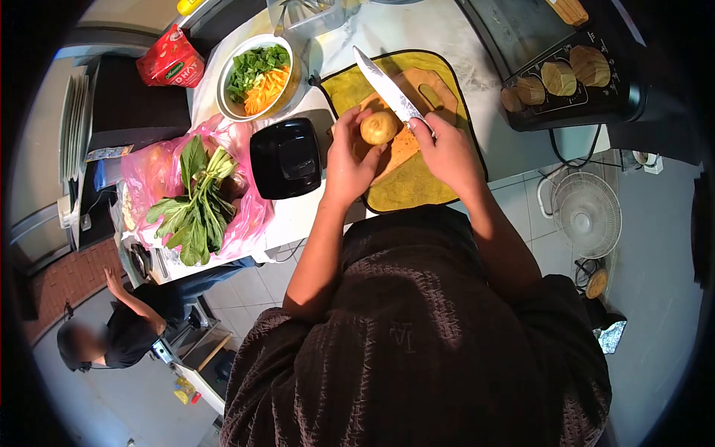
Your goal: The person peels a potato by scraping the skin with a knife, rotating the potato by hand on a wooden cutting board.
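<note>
My left hand (353, 160) is wrapped round the side of a pale, round potato (378, 128) above a wooden cutting board (398, 158). In my right hand (447, 149) is the handle of a kitchen knife (383, 83); its long blade points away and to the left, beside the potato. The board lies on a yellow cloth with a dark border (417, 190). Left of my left hand stands a black square bowl (286, 159). Farther back, a white bowl (223, 95) holds chopped greens (257, 68) and orange shreds (267, 92).
Leafy greens (197, 201) lie on a pink plastic bag (149, 167) at the left. A red packet (171, 61) and a clear container (316, 18) stand at the back. A black oven (573, 82) is at the right. Another person (141, 313) is at lower left.
</note>
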Available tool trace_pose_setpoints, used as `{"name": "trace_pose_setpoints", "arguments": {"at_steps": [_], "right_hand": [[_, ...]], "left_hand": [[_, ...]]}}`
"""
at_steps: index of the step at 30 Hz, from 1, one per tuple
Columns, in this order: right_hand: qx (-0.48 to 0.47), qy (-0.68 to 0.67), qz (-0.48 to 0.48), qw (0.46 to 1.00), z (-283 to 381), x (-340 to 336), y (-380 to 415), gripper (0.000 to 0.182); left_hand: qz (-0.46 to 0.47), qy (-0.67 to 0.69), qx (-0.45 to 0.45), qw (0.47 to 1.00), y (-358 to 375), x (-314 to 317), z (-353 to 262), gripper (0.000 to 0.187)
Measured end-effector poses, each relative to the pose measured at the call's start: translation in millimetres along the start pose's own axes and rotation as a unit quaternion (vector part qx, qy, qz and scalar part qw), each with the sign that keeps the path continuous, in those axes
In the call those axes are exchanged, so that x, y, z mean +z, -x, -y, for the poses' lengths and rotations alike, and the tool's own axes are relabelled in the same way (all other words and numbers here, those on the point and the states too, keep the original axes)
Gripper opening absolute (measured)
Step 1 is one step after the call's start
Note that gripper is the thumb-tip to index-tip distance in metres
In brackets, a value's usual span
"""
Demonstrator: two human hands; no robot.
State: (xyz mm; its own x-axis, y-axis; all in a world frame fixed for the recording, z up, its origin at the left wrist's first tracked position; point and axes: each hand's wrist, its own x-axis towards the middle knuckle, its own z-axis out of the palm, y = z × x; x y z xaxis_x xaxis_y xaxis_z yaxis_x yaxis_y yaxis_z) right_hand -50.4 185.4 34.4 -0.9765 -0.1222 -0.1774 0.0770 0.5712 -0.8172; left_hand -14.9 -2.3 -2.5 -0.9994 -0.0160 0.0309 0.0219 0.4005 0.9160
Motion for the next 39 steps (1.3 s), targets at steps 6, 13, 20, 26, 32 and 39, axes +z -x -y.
{"name": "trace_pose_setpoints", "arguments": {"at_steps": [6,13,20,26,32,39], "right_hand": [[-0.036,-0.010,-0.063,0.997,-17,24,-9,0.035],[-0.012,-0.008,-0.070,0.997,-8,4,-7,0.033],[0.031,-0.016,-0.036,0.999,-12,-7,3,0.035],[0.028,-0.005,-0.017,0.999,-10,0,4,0.035],[0.018,-0.006,-0.017,1.000,-9,8,5,0.035],[-0.067,0.016,-0.066,0.995,-8,24,4,0.032]], "left_hand": [[-0.041,0.009,0.046,0.998,-16,27,4,0.074],[-0.095,-0.011,-0.036,0.995,-25,25,-8,0.084],[-0.003,0.210,-0.048,0.977,-9,5,5,0.074],[0.027,-0.098,0.075,0.992,-14,-11,-15,0.066],[0.002,-0.217,0.082,0.973,-11,5,-9,0.072],[-0.046,-0.105,0.089,0.989,-16,9,11,0.066]]}}
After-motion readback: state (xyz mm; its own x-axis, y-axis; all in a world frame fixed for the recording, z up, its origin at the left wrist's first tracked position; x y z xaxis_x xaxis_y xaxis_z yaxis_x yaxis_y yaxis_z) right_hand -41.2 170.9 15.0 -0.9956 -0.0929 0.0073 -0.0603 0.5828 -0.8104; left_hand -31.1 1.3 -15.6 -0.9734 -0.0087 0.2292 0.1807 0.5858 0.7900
